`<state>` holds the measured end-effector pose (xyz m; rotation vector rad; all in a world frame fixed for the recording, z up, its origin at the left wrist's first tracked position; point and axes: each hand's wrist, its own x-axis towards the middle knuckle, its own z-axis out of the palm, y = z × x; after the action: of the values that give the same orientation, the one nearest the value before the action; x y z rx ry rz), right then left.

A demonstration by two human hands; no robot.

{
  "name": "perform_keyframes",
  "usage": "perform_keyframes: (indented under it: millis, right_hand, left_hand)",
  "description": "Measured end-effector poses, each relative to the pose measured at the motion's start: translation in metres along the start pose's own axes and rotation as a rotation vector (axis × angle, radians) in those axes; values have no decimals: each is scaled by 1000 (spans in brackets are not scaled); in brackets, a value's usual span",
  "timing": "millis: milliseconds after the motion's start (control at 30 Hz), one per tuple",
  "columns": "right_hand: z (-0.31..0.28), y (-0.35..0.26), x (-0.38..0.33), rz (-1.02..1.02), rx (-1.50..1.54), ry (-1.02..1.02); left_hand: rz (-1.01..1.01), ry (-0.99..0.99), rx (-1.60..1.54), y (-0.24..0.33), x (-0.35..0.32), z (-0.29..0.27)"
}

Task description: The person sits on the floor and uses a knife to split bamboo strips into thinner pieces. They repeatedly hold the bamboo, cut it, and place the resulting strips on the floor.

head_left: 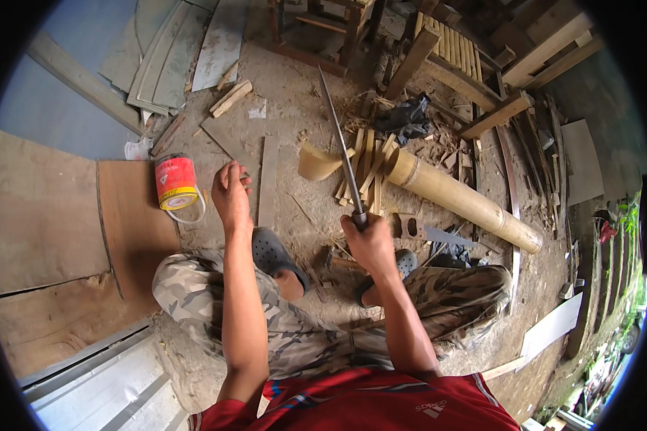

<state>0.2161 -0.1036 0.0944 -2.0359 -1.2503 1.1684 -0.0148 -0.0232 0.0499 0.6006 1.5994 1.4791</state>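
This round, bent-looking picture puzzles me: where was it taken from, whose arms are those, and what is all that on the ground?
The camera sits on a person's head and looks down, so the arms coming in from below are their own. Its wide lens bends straight edges near the rim. The person sits low over a dirt floor. The right hand grips the handle of a long thin blade pointing away. The left hand holds nothing I can make out and hovers beside a flat wooden strip. Nearby lie a thick bamboo pole, split bamboo pieces and a red tin.

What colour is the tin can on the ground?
Red with a yellow band, the tin can shows best in the head view.
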Motion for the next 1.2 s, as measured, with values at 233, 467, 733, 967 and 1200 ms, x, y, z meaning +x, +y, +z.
perform_keyframes:
  millis: [233,467,733,967,1200]
  right_hand:
    - [47,104,85,51,-90,-46]
    - [3,16,33,-38,28,-12]
    - [66,107,83,37,-91,43]
    - [39,65,93,-7,21,-10]
    - [10,-5,59,-151,188,130]
  left_hand:
    - [-40,-78,0,-10,-6,19]
    - [-71,-46,-20,-8,-5,15]
    - [-83,-70,-51,-2,-7,23]
    - [-74,-39,-53,0,-2,21]
    - [-67,-49,-34,0,-3,11]
